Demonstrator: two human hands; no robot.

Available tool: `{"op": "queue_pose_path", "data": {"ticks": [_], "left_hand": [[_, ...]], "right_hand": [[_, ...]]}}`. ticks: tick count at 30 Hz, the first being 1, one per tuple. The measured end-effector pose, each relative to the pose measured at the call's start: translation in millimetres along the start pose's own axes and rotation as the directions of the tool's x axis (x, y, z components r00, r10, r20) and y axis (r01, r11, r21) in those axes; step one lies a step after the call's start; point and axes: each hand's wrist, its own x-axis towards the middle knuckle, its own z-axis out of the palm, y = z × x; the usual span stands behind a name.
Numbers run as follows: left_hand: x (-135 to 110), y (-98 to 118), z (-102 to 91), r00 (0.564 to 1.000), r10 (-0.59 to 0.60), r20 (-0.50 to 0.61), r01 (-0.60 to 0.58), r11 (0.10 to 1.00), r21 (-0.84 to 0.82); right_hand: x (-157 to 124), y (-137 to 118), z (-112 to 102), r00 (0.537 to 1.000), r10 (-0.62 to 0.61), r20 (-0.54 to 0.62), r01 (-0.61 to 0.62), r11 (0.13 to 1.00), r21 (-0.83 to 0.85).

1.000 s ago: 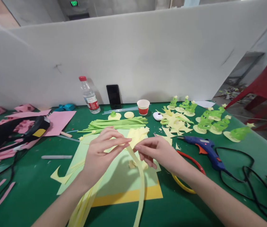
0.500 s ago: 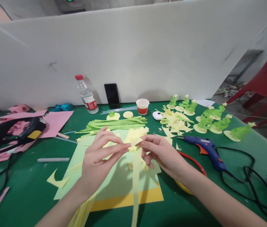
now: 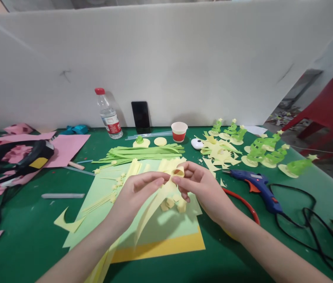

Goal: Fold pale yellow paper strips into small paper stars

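Observation:
A pale yellow paper strip (image 3: 153, 209) is curled into a loop at its upper end, and its long tail hangs down to the left. My right hand (image 3: 200, 184) pinches the strip at the loop between thumb and fingers. Beside it, my left hand (image 3: 141, 193) has its thumb and fingertips closed on the strip just left of the loop. Under both hands lie light green sheets (image 3: 154, 226) over a yellow sheet (image 3: 184, 243). Small folded yellow paper pieces (image 3: 170, 203) lie below the right fingers, and more yellow strips (image 3: 133, 168) lie behind the left hand.
Green paper strips (image 3: 145, 152), a paper cup (image 3: 179, 132), a bottle (image 3: 110, 118) and a phone (image 3: 140, 117) stand or lie toward the white wall. At right are green spiral paper trees (image 3: 256, 151), yellow scraps (image 3: 221, 151) and a blue glue gun (image 3: 256, 184) with its cord. Pink paper (image 3: 68, 149) lies left.
The strip's upper end has been curled into a loop, and its tail has swung left. My left hand has turned, its fingers lower than before. The view has shifted slightly.

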Motion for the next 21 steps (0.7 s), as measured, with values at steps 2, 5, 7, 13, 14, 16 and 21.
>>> {"op": "queue_pose_path", "data": {"ticks": [2, 5, 7, 13, 14, 16, 21], "left_hand": [[0.4, -0.8, -0.1, 0.997, -0.071, -0.003, 0.071, 0.997, -0.01], [0.3, -0.4, 0.6, 0.991, -0.118, -0.064, 0.118, 0.993, -0.004], [-0.4, 1.0, 0.7, 0.988, -0.116, -0.107, 0.114, 0.993, -0.026], [-3.9, 5.9, 0.6, 0.983, -0.088, -0.161, 0.079, 0.995, -0.063], [-4.2, 5.6, 0.8, 0.985, -0.089, -0.15, 0.08, 0.995, -0.066], [-4.1, 3.8, 0.7, 0.987, -0.09, -0.136, 0.082, 0.995, -0.063], [-0.4, -2.5, -3.5, 0.975, -0.081, -0.208, 0.076, 0.997, -0.032]], "right_hand": [[-0.4, -0.7, 0.0, 1.0, -0.026, -0.003, 0.026, 0.998, -0.059], [-2.5, -2.8, 0.7, 0.998, -0.055, 0.006, 0.056, 0.988, -0.143], [-5.5, -5.2, 1.2, 0.998, -0.062, 0.028, 0.067, 0.977, -0.201], [-13.9, -11.0, 5.6, 0.984, -0.104, 0.142, 0.15, 0.916, -0.371], [-13.8, -9.9, 7.5, 0.982, -0.119, 0.15, 0.17, 0.9, -0.4], [-12.0, -4.8, 12.2, 0.978, -0.138, 0.155, 0.195, 0.864, -0.464], [-15.4, 16.0, 12.4, 0.982, -0.134, 0.135, 0.19, 0.754, -0.629]]}}
